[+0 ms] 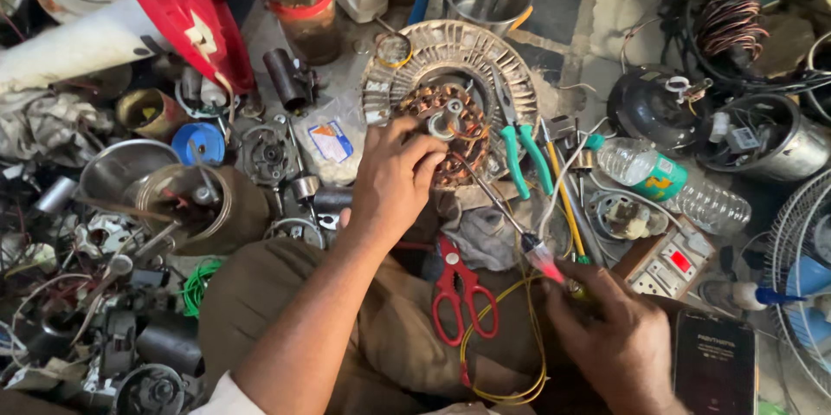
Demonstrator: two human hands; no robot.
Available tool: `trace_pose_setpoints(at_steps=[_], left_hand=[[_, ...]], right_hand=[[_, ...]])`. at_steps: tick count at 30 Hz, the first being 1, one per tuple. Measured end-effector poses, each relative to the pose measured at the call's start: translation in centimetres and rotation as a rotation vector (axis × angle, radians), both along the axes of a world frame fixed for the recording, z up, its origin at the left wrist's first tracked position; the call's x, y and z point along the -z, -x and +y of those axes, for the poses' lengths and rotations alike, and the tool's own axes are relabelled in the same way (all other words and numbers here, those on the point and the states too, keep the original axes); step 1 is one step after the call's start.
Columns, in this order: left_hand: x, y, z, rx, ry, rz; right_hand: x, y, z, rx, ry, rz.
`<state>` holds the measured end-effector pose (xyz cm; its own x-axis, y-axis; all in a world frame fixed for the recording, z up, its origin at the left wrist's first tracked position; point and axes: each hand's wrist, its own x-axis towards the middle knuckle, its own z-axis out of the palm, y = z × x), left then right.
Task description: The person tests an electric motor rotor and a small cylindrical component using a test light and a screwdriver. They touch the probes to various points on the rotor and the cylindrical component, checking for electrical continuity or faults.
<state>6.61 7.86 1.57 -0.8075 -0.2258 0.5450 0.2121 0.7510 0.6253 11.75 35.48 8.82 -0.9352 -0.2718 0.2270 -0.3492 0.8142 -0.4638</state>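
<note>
Copper windings fill a round fan motor (pixel 450 112), where the left hand (pixel 394 181) rests, fingers curled together on it. The right hand (pixel 619 337) has fingers clamped on a red-handled probe (pixel 506 216) touching the motor.

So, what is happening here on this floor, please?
A person sits among many motor parts and tools. The left hand rests its fingers on a round fan motor with copper windings, near its centre. The right hand holds a tester screwdriver by its red-tipped handle, with the shaft lying toward the motor. Red scissors and a yellow wire lie on the lap, and green-handled pliers rest against the motor.
</note>
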Motion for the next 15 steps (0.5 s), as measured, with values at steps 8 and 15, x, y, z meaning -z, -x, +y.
trace_pose_setpoints(at_steps=[8, 15], left_hand=[[-0.2, 0.0, 0.0, 0.033, -0.044, 0.011], [-0.5, 0.0, 0.0, 0.052, -0.075, 0.027]], right_hand=[[-3.9, 1.5, -0.8, -0.138, -0.216, 0.099], [-4.7, 2.3, -0.9, -0.158, -0.282, 0.082]])
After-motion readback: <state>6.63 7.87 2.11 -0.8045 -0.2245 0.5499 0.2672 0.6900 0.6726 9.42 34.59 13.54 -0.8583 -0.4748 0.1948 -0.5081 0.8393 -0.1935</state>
